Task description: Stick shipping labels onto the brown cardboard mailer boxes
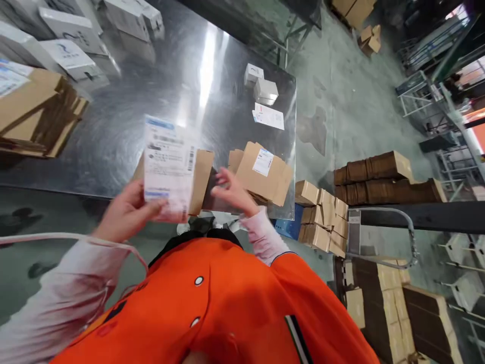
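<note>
My left hand (131, 210) pinches a white printed label sheet (169, 167) by its lower left corner, thumb on top. Behind the sheet lies a flat brown cardboard piece (202, 177) near the table's front edge. My right hand (232, 191) has its fingers apart and holds nothing; it is between that cardboard and a stack of flattened cartons (261, 174). On top of the stack is a white label (262, 162). Whether my left hand also grips the cardboard behind the sheet is hidden.
On the metal table (166, 86), white boxes (71, 58) and folded cartons (34, 111) lie at the left. Small white boxes (265, 91) and paper slips (269, 116) sit near the right edge. Brown cartons (322, 217) are stacked beyond the table's right corner.
</note>
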`<state>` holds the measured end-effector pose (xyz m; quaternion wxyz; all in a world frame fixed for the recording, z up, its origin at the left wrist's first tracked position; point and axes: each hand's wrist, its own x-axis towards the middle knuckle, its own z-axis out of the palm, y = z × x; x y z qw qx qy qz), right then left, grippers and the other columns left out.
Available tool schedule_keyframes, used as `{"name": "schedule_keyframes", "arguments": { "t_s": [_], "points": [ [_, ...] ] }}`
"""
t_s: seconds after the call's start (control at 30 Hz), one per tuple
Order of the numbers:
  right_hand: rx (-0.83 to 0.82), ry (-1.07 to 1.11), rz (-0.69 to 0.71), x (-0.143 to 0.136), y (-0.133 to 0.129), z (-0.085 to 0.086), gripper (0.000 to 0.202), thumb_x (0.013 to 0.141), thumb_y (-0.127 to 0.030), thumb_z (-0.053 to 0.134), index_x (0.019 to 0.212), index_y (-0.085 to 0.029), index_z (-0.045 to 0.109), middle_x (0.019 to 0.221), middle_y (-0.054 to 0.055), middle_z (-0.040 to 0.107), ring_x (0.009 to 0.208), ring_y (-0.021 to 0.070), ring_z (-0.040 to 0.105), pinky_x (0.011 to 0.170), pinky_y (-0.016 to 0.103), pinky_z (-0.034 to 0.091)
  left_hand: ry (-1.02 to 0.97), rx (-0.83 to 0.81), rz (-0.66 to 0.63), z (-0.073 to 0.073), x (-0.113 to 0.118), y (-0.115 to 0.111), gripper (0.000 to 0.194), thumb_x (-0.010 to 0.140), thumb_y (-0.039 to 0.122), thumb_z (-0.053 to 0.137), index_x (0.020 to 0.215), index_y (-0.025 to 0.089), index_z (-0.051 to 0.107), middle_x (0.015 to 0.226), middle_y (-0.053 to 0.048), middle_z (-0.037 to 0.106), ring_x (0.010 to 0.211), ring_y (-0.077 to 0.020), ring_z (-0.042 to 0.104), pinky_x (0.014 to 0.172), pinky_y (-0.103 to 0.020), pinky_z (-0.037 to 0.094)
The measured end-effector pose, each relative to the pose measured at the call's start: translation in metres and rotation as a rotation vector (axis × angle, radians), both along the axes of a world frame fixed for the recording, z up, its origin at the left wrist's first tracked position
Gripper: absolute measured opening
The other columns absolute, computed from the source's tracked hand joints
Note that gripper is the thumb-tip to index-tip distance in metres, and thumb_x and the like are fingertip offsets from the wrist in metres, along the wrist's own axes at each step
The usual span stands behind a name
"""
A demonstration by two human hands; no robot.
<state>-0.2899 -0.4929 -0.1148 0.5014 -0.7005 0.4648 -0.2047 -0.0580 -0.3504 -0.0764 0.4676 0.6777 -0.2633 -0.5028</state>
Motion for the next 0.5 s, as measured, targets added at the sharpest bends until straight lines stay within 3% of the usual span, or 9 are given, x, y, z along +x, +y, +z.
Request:
{"name": "schedule_keyframes", "arguments": {
  "t_s": [0.03, 0.1, 0.2, 0.3, 0.4, 0.5],
  "points": [
    [0.133, -0.173, 0.109, 0.022, 0.021, -0.006, 0.05, 0.083, -0.04, 0.079, 0.13, -0.026, 0.069, 0.126, 0.005, 0.077, 0.113, 0.026, 0.075, 0.1, 0.043, 0.064, 0.058, 0.055, -0.056, -0.005, -0.004, 0.005, 0.078, 0.04, 0.057, 0.097, 0.102, 0.02, 0.068, 0.104, -0.008, 0.081, 0.1, -0.0326, 0.073, 0.098, -0.047, 0.061],
    [0.306, -0.355, 0.15, 0.054, 0.06, -0.017, 0.031, 0.088, -0.043, 0.073, 0.116, -0.032, 0.074, 0.125, -0.004, 0.078, 0.119, 0.0238, 0.074, 0.11, 0.044, 0.06, 0.139, 0.1, -0.09, -0.013, -0.01, 0.011, 0.074, 0.039, 0.05, 0.097, 0.1, 0.019, 0.071, 0.101, -0.008, 0.081, 0.1, -0.0319, 0.073, 0.096, -0.042, 0.061],
    [0.397, -0.25, 0.216, 0.068, 0.085, -0.019, 0.024, 0.086, -0.045, 0.075, 0.102, -0.027, 0.078, 0.112, -0.001, 0.082, 0.109, 0.0265, 0.078, 0.104, 0.046, 0.063, 0.144, 0.009, 0.119, -0.021, -0.014, 0.015, 0.06, 0.046, 0.048, 0.095, 0.093, 0.018, 0.072, 0.095, -0.007, 0.08, 0.093, -0.0274, 0.072, 0.087, -0.035, 0.06],
    [0.262, -0.104, 0.193, 0.065, 0.068, -0.008, 0.036, 0.08, -0.04, 0.084, 0.11, -0.022, 0.078, 0.106, 0.006, 0.082, 0.096, 0.024, 0.079, 0.089, 0.037, 0.067, 0.12, -0.018, 0.25, -0.03, -0.02, 0.017, 0.045, 0.054, 0.05, 0.089, 0.078, 0.017, 0.072, 0.077, -0.005, 0.074, 0.073, -0.0215, 0.066, 0.071, -0.032, 0.057],
    [0.061, -0.087, 0.178, 0.065, 0.047, 0.004, 0.022, 0.087, -0.036, 0.08, 0.104, -0.022, 0.08, 0.103, 0.005, 0.082, 0.096, 0.0217, 0.079, 0.092, 0.034, 0.064, 0.094, 0.002, 0.269, -0.041, -0.032, 0.02, 0.039, 0.055, 0.05, 0.084, 0.069, 0.017, 0.07, 0.068, -0.004, 0.07, 0.063, -0.0183, 0.059, 0.06, -0.03, 0.052],
    [0.01, -0.042, 0.232, 0.067, 0.04, 0.008, 0.016, 0.092, -0.036, 0.074, 0.092, -0.023, 0.082, 0.094, 0.003, 0.082, 0.089, 0.0227, 0.079, 0.091, 0.036, 0.064, 0.043, 0.011, 0.33, -0.052, -0.042, 0.018, 0.039, 0.059, 0.053, 0.078, 0.058, 0.019, 0.059, 0.058, -0.003, 0.062, 0.055, -0.0156, 0.053, 0.054, -0.028, 0.046]
  ]
}}
